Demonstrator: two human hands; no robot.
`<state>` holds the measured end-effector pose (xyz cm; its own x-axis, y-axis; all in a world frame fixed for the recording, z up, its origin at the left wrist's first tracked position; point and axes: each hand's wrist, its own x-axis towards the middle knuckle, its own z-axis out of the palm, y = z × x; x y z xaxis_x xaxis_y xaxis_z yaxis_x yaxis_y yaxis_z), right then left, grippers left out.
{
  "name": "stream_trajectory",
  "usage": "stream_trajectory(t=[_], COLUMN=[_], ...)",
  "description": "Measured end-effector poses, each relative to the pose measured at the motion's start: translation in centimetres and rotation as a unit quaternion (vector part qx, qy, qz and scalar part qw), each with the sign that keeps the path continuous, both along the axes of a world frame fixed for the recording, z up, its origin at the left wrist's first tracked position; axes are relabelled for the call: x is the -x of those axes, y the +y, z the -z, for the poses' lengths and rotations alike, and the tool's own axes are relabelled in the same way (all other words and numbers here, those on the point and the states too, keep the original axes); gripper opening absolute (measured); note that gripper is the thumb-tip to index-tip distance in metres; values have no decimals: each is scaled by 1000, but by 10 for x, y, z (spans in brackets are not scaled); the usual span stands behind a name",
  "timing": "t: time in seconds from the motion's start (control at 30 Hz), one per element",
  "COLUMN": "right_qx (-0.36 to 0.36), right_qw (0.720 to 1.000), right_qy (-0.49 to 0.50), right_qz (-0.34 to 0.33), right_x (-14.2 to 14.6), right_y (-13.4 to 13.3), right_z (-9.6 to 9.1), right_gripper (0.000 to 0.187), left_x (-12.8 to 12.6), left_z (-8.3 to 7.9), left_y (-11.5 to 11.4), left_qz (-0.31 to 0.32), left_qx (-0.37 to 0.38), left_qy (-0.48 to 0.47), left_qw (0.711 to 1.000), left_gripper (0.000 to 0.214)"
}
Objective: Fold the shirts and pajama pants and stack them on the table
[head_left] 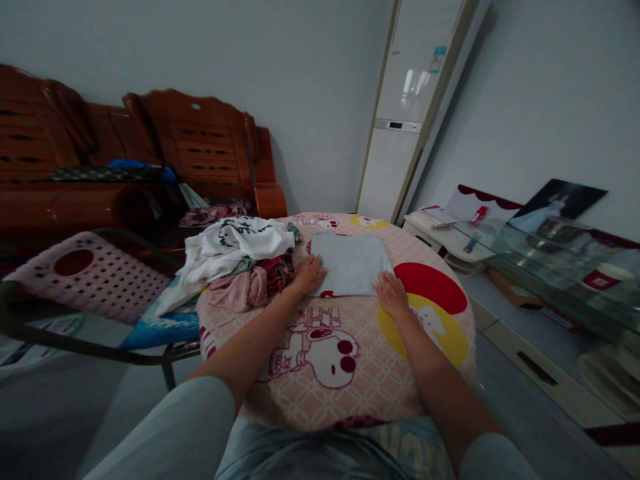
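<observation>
A folded grey garment (pixel 350 261) lies flat on a round table covered by a pink cartoon-dog cloth (pixel 320 360). My left hand (pixel 309 273) rests palm down on the garment's near left corner, fingers stretched out. On the near right corner lies my right hand (pixel 391 293), also flat with fingers apart. Neither hand grips anything. To the left of the garment sits a heap of unfolded clothes (pixel 240 260), with a white printed shirt on top and pink and red pieces beneath.
A pink perforated plastic stool (pixel 85 273) stands on a glass-topped table at the left. Wooden benches (pixel 150 147) line the back wall. A tall white air conditioner (pixel 415 113) stands in the corner. A low glass cabinet (pixel 550 260) with books and pictures runs along the right.
</observation>
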<state>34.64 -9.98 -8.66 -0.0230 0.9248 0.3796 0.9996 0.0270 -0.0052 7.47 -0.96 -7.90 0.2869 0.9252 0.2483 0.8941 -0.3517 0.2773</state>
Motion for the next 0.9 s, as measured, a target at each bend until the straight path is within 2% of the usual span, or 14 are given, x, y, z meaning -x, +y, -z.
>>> stream_trajectory(t=[0.13, 0.3, 0.43, 0.53, 0.7, 0.9], right_qx=[-5, -47, -54, -26, 9, 11], right_qw=[1000, 997, 995, 996, 995, 979], right_qy=[25, 62, 73, 78, 103, 202], right_qz=[0, 4, -34, -28, -7, 29], right_x=[1, 4, 2, -7, -29, -40], right_y=[1, -1, 8, 31, 85, 148], right_z=[5, 14, 17, 17, 14, 8], right_gripper=[42, 39, 39, 42, 40, 45], left_x=[4, 1, -2, -2, -2, 4], left_z=[-5, -10, -14, -18, -21, -16], left_y=[27, 54, 74, 87, 110, 138], left_qz=[-31, -53, -99, -123, -149, -152], left_qx=[5, 3, 9, 24, 44, 85], left_qy=[-10, -34, -50, -43, -60, -108], left_qw=[999, 998, 994, 991, 986, 979], left_gripper=[48, 47, 48, 43, 47, 57])
